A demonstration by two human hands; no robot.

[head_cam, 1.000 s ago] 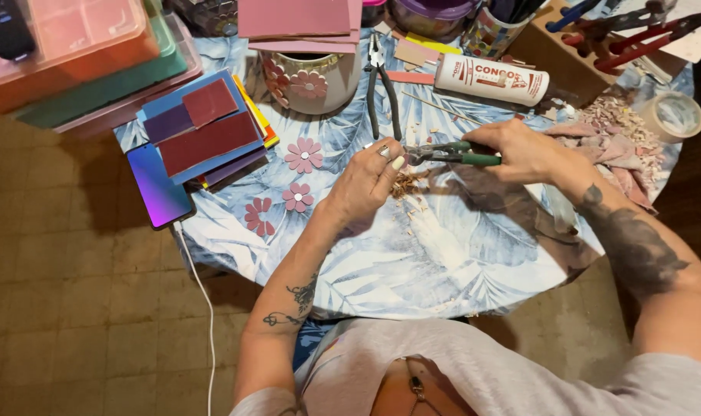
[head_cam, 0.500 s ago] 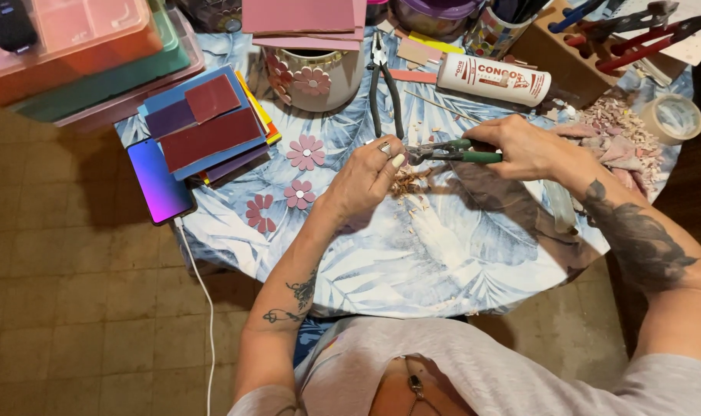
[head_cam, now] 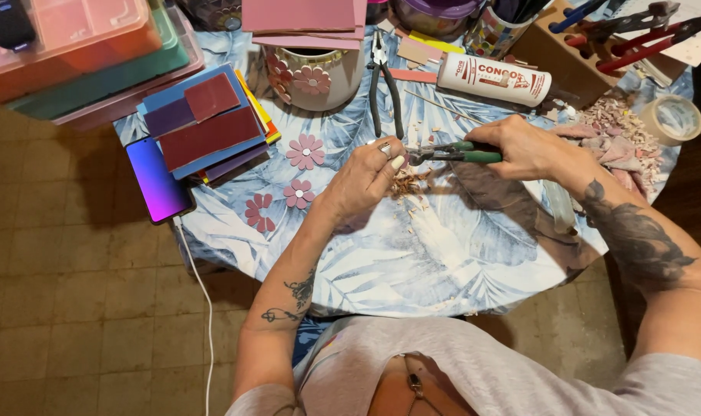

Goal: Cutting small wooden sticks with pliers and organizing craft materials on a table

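Note:
My right hand (head_cam: 529, 149) grips green-handled nippers (head_cam: 450, 154) whose jaws point left toward my left hand (head_cam: 363, 179). The left hand's fingers pinch a small piece at the jaws; the piece itself is too small to make out. Under both hands lies a little heap of pinkish chips (head_cam: 409, 183) on the leaf-patterned tablecloth (head_cam: 412, 262). Three pink mosaic flowers (head_cam: 305, 151) lie to the left of my left hand.
A flower-covered pot (head_cam: 313, 77), black pliers (head_cam: 384, 81), a white glue bottle (head_cam: 494, 78), a tape roll (head_cam: 672, 118) and a chip pile (head_cam: 612, 123) sit at the back. Stacked coloured tiles (head_cam: 208, 127) and a lit phone (head_cam: 158, 179) lie left. Plastic boxes (head_cam: 73, 54) stand far left.
Both hands stay close together at the nippers' jaws, with only slight shifts. The chip heap beneath them looks much the same.

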